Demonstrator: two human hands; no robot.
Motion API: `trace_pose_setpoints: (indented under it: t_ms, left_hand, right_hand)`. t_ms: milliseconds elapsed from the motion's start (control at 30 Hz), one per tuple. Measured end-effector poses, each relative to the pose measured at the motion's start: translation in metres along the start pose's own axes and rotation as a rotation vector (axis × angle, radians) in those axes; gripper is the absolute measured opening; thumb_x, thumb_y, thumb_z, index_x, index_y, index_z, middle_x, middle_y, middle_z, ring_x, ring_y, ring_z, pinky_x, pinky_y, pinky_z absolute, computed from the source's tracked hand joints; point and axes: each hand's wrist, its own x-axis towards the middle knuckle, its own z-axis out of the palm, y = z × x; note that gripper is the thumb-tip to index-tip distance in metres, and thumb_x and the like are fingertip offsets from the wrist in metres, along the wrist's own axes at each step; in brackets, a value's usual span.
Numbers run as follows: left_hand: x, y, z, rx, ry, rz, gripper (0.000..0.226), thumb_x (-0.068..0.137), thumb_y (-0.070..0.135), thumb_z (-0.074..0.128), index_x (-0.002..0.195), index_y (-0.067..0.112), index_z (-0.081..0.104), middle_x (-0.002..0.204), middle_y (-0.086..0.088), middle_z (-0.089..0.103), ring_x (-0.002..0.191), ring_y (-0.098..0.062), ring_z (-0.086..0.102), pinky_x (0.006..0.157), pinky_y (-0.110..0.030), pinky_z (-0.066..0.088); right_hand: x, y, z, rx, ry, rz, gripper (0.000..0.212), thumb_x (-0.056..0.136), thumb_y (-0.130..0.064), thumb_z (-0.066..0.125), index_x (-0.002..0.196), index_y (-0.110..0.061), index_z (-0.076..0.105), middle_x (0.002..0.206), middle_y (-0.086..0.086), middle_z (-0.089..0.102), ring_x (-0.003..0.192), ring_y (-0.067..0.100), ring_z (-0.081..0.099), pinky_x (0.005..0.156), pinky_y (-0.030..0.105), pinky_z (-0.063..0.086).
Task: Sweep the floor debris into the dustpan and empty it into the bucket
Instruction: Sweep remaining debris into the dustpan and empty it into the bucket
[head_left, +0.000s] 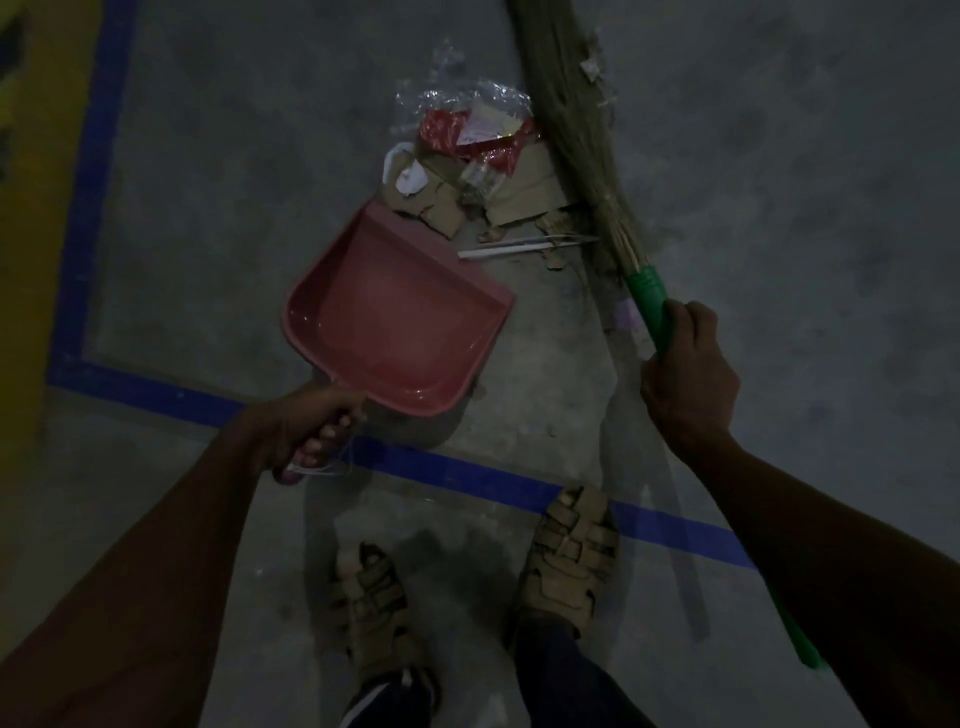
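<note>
Debris (470, 171) lay piled on the floor (779, 208), untouched by the empty dustpan (397, 317), held aloft by the left hand's (311, 431) clenched grip. The right hand (685, 374) grasped the broom (576, 140) beyond the pile. Next, I judged, the pan must drop to the floor.

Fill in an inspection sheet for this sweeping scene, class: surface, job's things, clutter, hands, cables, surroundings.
Surface: grey concrete floor with blue tape lines.
Job's things: pink dustpan, empty, mouth toward the debris pile; broom on the pile's far side; bucket not in view.
Clutter: cardboard scraps, clear plastic, red wrapper, a white strip.
Hands: left hand grips the dustpan handle; right hand grips the green broom handle.
Cables: nothing seen.
Surroundings: yellow area at left; sandalled feet below.
</note>
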Motion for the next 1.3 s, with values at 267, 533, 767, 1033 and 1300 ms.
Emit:
trace_pose_setpoints:
  t_ms: [267,533,767,1033,1300]
  left_hand:
    - [0.02,-0.019,-0.009,-0.091,-0.014,-0.064,0.039,0.087,0.014,0.05,0.052,0.019,0.034,0.041,0.004,0.023,0.027,-0.008,0.014,0.038,-0.009,0.01]
    - [0.039,-0.005,-0.032,-0.054,-0.054,-0.083,0.029,0.066,0.018,0.054,0.045,0.017,0.035,0.038,0.003,0.022,0.024,-0.009,0.015,0.036,-0.009,0.011]
    - [0.044,0.014,-0.038,0.031,-0.031,-0.062,0.034,0.071,0.017,0.052,0.043,0.018,0.035,0.039,0.003,0.021,0.025,-0.01,0.013,0.043,-0.012,0.007]
    - [0.043,0.011,-0.028,0.062,-0.012,-0.032,0.047,0.09,0.014,0.043,0.044,0.017,0.035,0.038,0.003,0.023,0.024,-0.009,0.015,0.034,-0.008,0.014]
    - [0.034,0.018,-0.004,0.147,-0.019,0.003,0.051,0.09,0.012,0.046,0.04,0.019,0.038,0.04,0.003,0.025,0.026,-0.009,0.015,0.035,-0.008,0.015]
  right_hand:
    - [0.0,-0.01,0.011,0.04,0.033,0.0,0.063,0.082,-0.011,0.063,0.141,-0.009,0.04,0.139,0.011,0.041,0.094,0.032,0.057,0.056,0.032,0.042]
    - [0.004,0.0,0.025,0.111,0.009,-0.099,0.066,0.083,-0.015,0.068,0.142,-0.01,0.04,0.141,0.011,0.041,0.101,0.028,0.055,0.064,0.031,0.047]
    - [-0.027,0.008,0.031,0.084,-0.129,-0.225,0.071,0.076,-0.016,0.075,0.139,-0.013,0.043,0.138,0.009,0.043,0.097,0.032,0.06,0.057,0.032,0.049]
    - [-0.064,-0.018,0.037,0.135,-0.142,-0.312,0.068,0.072,-0.012,0.078,0.133,-0.012,0.049,0.131,0.008,0.047,0.085,0.03,0.063,0.055,0.024,0.038]
    - [-0.093,-0.004,0.027,0.199,0.026,-0.05,0.059,0.08,-0.021,0.063,0.135,-0.011,0.045,0.134,0.011,0.045,0.094,0.025,0.058,0.055,0.028,0.044]
